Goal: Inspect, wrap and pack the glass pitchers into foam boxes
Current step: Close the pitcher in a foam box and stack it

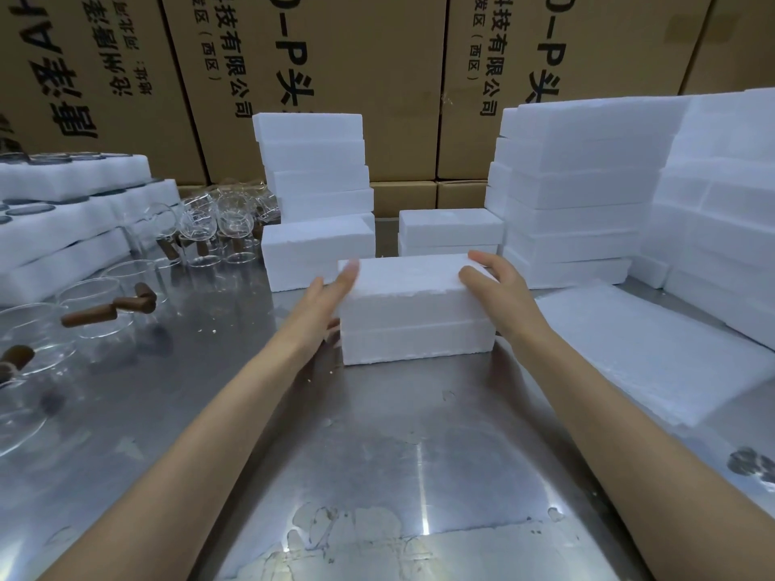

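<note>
A closed white foam box (415,316) sits on the steel table (377,454) straight ahead, lid on its base. My left hand (325,299) presses flat against the box's left end, fingers straight and reaching over the top edge. My right hand (488,283) holds the right end, fingers curled over the lid's top corner. Several glass pitchers with brown wooden handles (96,314) stand at the left; more glass pitchers (218,224) cluster further back.
Stacks of foam boxes (318,178) rise behind, with taller stacks (578,190) at the right. Thin white foam sheets (654,350) lie to the right. Foam trays (63,211) sit far left. Brown cartons (335,56) form the back wall.
</note>
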The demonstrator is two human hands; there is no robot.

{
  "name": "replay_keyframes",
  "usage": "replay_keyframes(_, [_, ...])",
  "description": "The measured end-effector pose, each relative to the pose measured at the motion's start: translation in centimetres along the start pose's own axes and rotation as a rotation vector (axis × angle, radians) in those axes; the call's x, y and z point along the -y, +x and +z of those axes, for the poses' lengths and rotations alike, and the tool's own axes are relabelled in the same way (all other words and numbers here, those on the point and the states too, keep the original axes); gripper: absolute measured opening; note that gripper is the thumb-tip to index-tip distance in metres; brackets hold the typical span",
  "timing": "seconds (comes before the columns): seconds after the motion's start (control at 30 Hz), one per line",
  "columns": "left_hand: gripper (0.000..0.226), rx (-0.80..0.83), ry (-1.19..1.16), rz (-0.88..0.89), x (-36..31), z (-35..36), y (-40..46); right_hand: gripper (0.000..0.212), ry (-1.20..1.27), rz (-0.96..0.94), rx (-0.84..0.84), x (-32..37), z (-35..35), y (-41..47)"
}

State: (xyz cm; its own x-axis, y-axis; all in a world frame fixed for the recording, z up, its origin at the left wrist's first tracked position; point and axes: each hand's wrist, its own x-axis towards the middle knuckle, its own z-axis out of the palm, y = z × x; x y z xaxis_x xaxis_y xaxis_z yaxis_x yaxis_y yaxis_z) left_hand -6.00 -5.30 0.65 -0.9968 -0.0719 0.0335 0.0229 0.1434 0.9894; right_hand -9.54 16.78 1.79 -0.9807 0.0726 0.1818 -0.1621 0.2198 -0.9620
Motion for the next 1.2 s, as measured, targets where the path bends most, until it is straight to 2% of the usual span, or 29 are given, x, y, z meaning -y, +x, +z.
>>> replay_keyframes(0.07, [0.073, 0.018, -0.069, -0.056, -0.5, 0.4, 0.0, 0.044, 0.013, 0.004, -0.006, 0.0, 0.1, 0.0])
replay_keyframes(0.2, [0.082, 0.025, -0.108, -0.097, -0.9, 1.0, 0.2, 0.044, 0.036, -0.005, -0.027, -0.1, 0.2, 0.0])
replay_keyframes(0.3, [0.063, 0.088, -0.149, -0.190, -2.0, 1.0, 0.6, 0.043, 0.047, -0.012, -0.043, -0.2, 0.2, -0.1])
replay_keyframes(0.37, [0.055, 0.049, -0.135, -0.285, -2.7, 1.0, 1.0, 0.042, 0.068, -0.010, -0.049, -0.3, 0.0, -0.2])
replay_keyframes(0.47, [0.073, 0.112, -0.175, -0.451, -3.8, 1.0, 1.5, 0.041, 0.089, -0.008, -0.048, -0.4, -0.1, -0.2])
replay_keyframes(0.53, [0.083, 0.161, -0.174, -0.491, -4.2, 0.9, 1.9, 0.040, 0.101, -0.012, -0.050, -0.4, -0.2, -0.1])
replay_keyframes(0.63, [0.087, 0.132, -0.218, -0.505, -4.4, 1.1, 2.4, 0.038, 0.129, 0.003, -0.052, -0.5, -0.3, 0.2])
replay_keyframes(0.9, [0.090, 0.101, -0.348, -0.338, -7.8, 2.6, 6.6, 0.042, 0.294, 0.089, -0.152, 2.0, -1.0, 4.6])
replay_keyframes(1.07, [0.037, 0.031, -0.380, -0.169, -10.4, 3.8, 11.7, 0.039, 0.280, 0.066, -0.187, 6.0, -1.4, 11.1])
replay_keyframes(1.2, [0.020, 0.012, -0.429, -0.076, -11.1, 4.7, 15.0, 0.032, 0.177, 0.055, -0.272, 7.2, -1.0, 15.3])
